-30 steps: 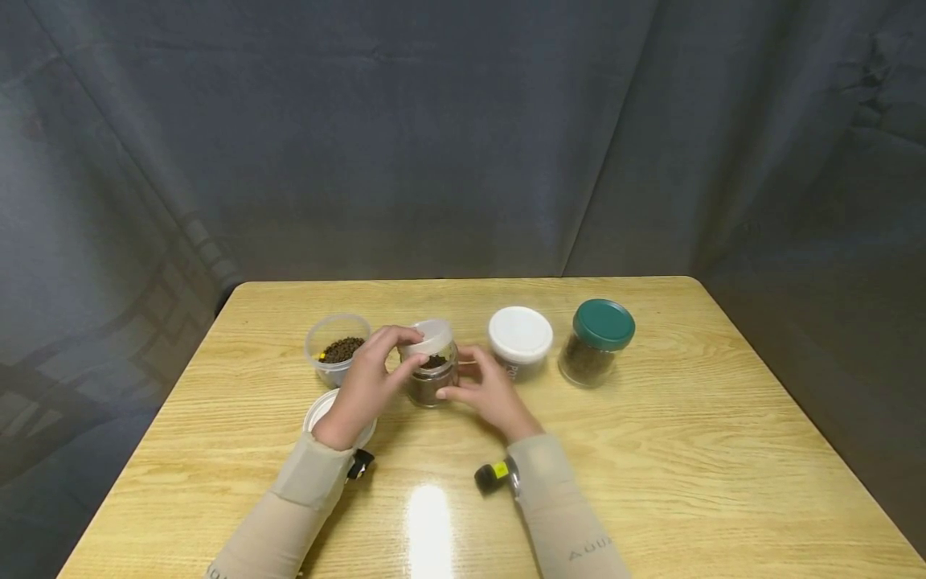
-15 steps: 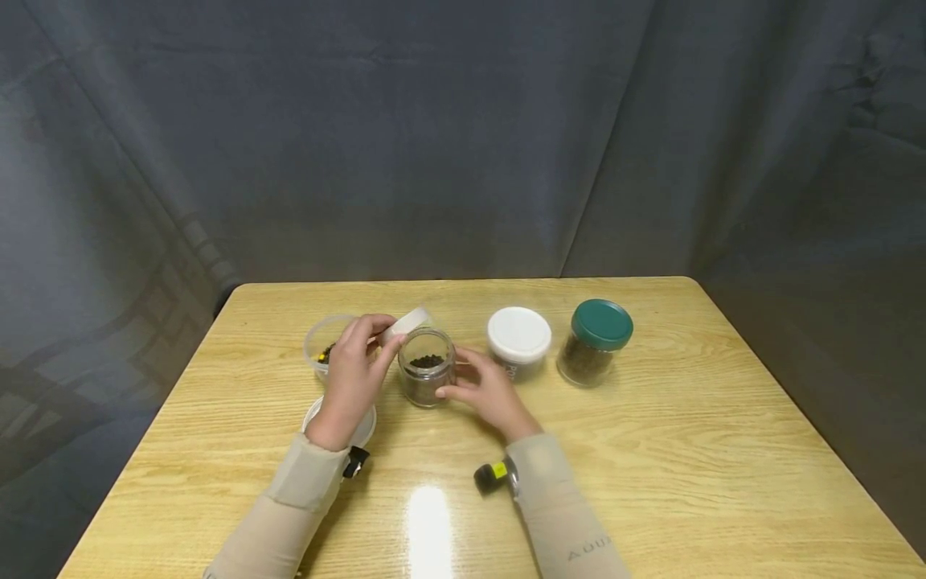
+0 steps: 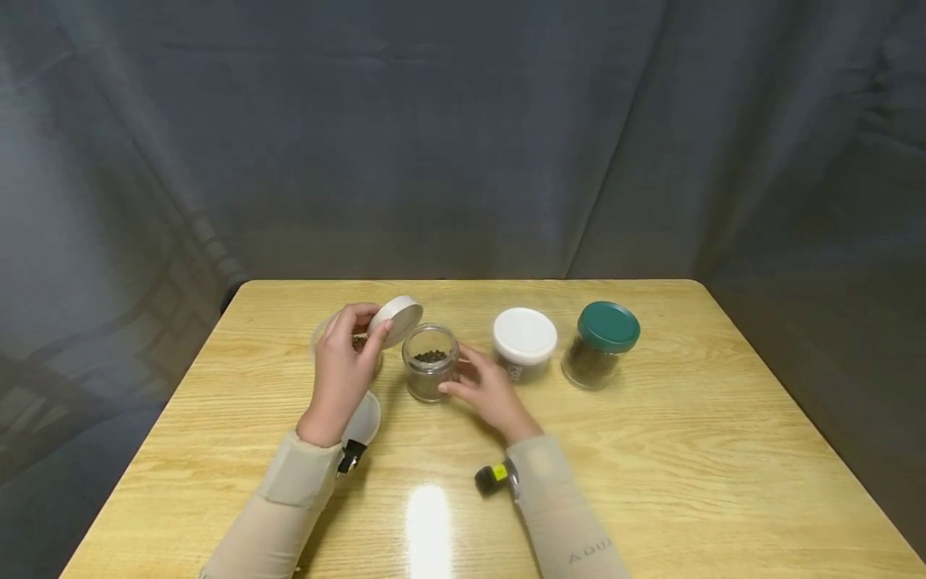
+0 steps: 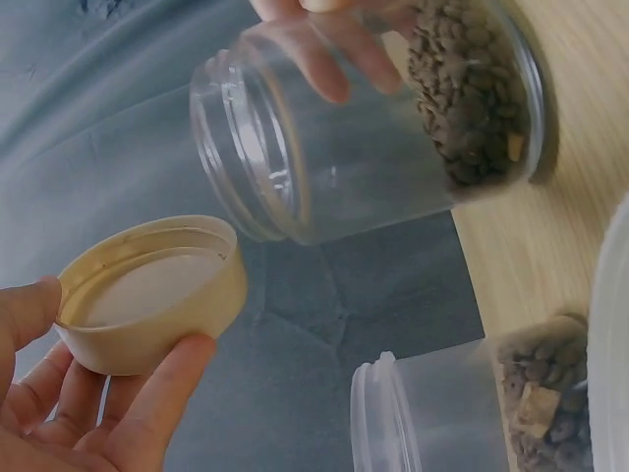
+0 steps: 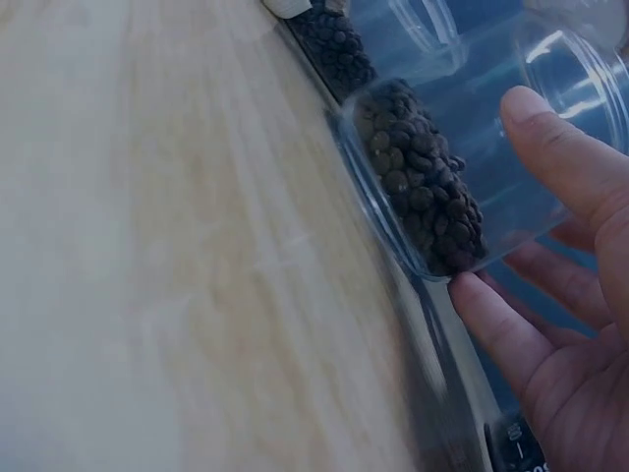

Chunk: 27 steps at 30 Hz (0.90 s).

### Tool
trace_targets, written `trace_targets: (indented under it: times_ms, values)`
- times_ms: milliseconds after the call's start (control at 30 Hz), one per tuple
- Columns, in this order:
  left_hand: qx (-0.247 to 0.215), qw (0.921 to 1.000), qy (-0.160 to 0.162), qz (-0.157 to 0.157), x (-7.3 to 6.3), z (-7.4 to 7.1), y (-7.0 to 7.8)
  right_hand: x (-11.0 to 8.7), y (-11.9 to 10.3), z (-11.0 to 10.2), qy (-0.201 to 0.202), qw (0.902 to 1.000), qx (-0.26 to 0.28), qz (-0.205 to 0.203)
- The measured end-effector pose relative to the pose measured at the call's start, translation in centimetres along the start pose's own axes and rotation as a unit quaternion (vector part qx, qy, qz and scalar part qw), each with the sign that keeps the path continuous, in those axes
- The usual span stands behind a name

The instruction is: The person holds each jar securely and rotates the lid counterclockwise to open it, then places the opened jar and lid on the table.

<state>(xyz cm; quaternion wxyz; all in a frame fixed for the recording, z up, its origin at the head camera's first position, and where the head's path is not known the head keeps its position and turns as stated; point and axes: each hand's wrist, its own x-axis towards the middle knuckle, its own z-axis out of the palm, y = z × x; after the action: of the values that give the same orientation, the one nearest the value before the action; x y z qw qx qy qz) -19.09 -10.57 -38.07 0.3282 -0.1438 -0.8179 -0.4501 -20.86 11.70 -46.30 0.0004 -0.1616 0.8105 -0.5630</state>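
Observation:
My left hand [image 3: 336,382] pinches a whitish screw lid [image 3: 399,322] by its rim, tilted in the air to the upper left of a glass jar [image 3: 428,376]. The left wrist view shows the hollow inside of the lid [image 4: 157,280]. The jar stands upright and uncovered, its bottom part filled with small dark brown pellets [image 5: 418,177]. My right hand [image 3: 495,396] holds the jar from its right side, thumb and fingers about the glass. Behind the left hand, partly hidden, is a clear plastic tub [image 4: 442,418] of brown pellets with a yellowish piece among them.
Under the left wrist a white lid [image 3: 365,418] lies on the wooden table [image 3: 673,482]. To the right stand a tub with a white lid [image 3: 525,335] and a jar with a green lid [image 3: 609,326]. A dark grey curtain [image 3: 463,145] hangs behind the table.
The left hand has lifted the lid off the glass jar, carried it up and left, and tipped it. The right hand stays on the jar.

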Motion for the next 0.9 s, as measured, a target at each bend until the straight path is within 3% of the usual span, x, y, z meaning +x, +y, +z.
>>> trace_targets:
  times_ms: [233, 333, 433, 667, 767, 900]
  values:
    - [-0.008, 0.9999, 0.012, -0.001, 0.3, -0.6, 0.2, 0.7, -0.2, 0.2, -0.007, 0.9999, -0.014, 0.000]
    - [-0.033, 0.9993, -0.007, -0.016, 0.4, -0.7, 0.2, 1.0, -0.2, 0.3, -0.009, 0.9997, -0.023, 0.006]
    - [-0.086, 0.9942, -0.040, -0.051, 0.4, -0.7, 0.2, 1.3, -0.2, 0.3, -0.011, 0.9994, -0.029, 0.012]
    - [-0.195, 0.9579, -0.135, -0.162, 0.3, -0.7, 0.4, 2.0, -0.2, 0.5, -0.006, 0.9978, -0.065, 0.015]
    - [-0.212, 0.9447, -0.170, -0.183, 0.4, -0.8, 0.5, 2.3, -0.3, 0.5, -0.001, 0.9967, -0.078, 0.023]
    - [-0.202, 0.9344, -0.223, -0.191, 0.4, -0.9, 0.5, 2.7, -0.2, 0.5, 0.003, 0.9961, -0.087, 0.018]
